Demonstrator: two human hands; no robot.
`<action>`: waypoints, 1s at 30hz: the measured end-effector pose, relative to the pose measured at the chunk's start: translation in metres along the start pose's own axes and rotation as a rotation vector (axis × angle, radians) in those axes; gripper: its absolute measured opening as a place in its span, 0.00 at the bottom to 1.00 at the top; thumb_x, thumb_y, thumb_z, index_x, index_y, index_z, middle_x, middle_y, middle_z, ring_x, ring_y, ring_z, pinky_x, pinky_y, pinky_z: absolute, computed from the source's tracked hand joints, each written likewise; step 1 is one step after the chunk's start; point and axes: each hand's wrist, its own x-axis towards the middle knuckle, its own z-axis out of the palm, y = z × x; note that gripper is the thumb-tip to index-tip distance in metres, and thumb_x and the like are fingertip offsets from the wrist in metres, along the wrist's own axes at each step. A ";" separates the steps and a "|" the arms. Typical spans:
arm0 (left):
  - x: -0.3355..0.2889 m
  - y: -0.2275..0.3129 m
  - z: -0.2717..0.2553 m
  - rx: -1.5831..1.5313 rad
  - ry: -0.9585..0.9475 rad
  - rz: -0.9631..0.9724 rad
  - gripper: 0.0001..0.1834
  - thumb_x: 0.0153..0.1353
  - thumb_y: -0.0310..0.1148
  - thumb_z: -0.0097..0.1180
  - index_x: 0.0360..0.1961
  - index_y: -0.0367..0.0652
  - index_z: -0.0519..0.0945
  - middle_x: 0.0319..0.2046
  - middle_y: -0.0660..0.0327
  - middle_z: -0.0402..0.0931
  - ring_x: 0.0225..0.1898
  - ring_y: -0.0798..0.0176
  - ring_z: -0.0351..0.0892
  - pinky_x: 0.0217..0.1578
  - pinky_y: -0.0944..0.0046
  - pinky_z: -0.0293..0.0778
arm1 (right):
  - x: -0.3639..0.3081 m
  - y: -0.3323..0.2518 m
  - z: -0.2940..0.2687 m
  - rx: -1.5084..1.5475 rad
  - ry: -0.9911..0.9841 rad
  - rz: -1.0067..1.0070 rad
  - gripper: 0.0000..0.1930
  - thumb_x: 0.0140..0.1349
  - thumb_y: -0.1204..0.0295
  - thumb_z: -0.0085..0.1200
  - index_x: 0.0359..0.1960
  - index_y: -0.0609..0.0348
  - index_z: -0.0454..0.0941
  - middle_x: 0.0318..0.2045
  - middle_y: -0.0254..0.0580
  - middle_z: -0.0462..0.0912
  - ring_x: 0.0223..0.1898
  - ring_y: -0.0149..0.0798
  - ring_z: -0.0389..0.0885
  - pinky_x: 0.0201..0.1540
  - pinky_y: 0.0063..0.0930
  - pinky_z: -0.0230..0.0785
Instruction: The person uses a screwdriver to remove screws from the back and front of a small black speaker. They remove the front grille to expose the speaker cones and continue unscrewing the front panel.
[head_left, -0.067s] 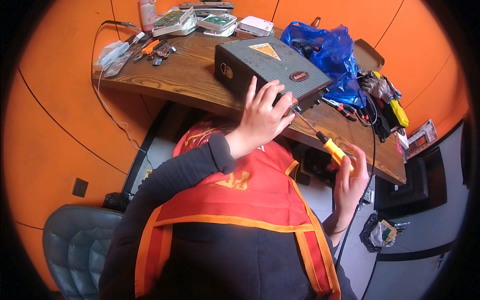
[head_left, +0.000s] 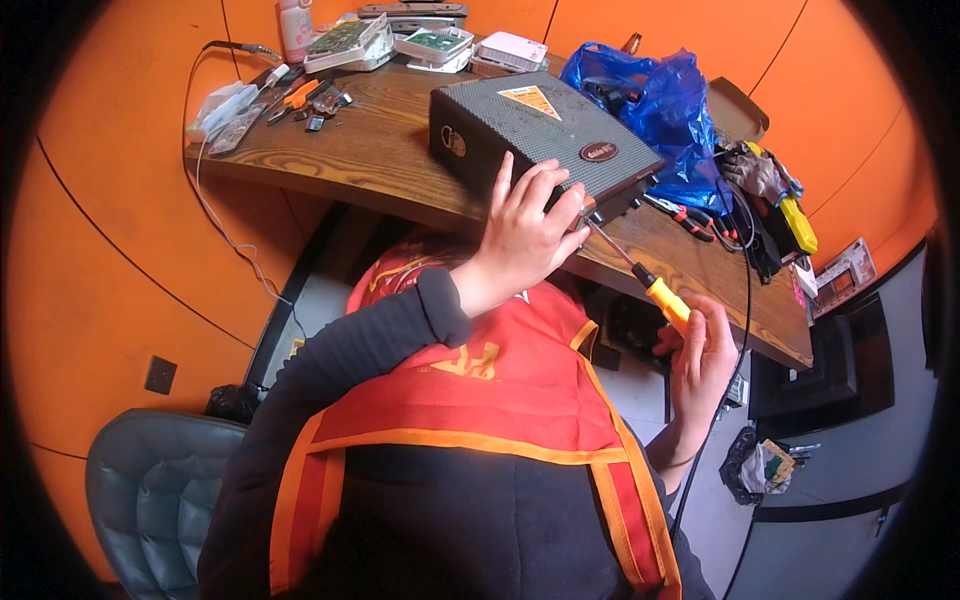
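A black speaker box (head_left: 545,125) with a mesh-patterned top, a triangular orange sticker and a dark oval badge rests at the table's front edge. Round knobs stick out of its right side. My left hand (head_left: 530,225) grips the box's near corner, its index finger stretched along the side and the other fingers bent. Beside those fingertips, the tip of a screwdriver (head_left: 668,300) meets the knob side; the exact contact is hidden. My right hand (head_left: 697,350) is closed round the end of its yellow handle, with the shaft slanting up to the left.
On the wooden table (head_left: 370,150) lie a blue plastic bag (head_left: 660,110), red-handled pliers (head_left: 690,222), gloves (head_left: 755,175) and orange-handled cutters (head_left: 298,95). Opened white device cases (head_left: 435,45) stand at the back. A black cable (head_left: 748,300) hangs past my right hand.
My right hand's fingers have shifted and turned slightly around the screwdriver handle. The left hand and the speaker box hold their place.
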 end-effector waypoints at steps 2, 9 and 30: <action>-0.001 -0.001 0.000 -0.010 0.009 0.010 0.24 0.43 0.34 0.65 0.44 0.43 0.73 0.44 0.56 0.69 0.54 0.51 0.67 0.58 0.35 0.51 | -0.001 -0.001 -0.004 -0.150 -0.046 -0.078 0.06 0.60 0.74 0.53 0.37 0.64 0.75 0.22 0.38 0.78 0.20 0.27 0.76 0.21 0.18 0.66; -0.002 -0.002 0.002 -0.026 0.034 0.032 0.23 0.43 0.33 0.65 0.44 0.45 0.74 0.45 0.57 0.69 0.54 0.49 0.67 0.58 0.35 0.51 | 0.000 -0.002 -0.007 -0.315 -0.020 -0.381 0.13 0.48 0.83 0.62 0.37 0.66 0.76 0.34 0.44 0.79 0.37 0.32 0.78 0.39 0.21 0.70; -0.003 -0.002 0.005 -0.050 0.037 0.030 0.23 0.43 0.33 0.65 0.43 0.47 0.75 0.45 0.59 0.70 0.54 0.50 0.67 0.59 0.33 0.49 | -0.002 -0.005 -0.010 -0.314 -0.067 -0.204 0.09 0.54 0.80 0.57 0.38 0.65 0.77 0.29 0.43 0.80 0.31 0.35 0.79 0.36 0.23 0.71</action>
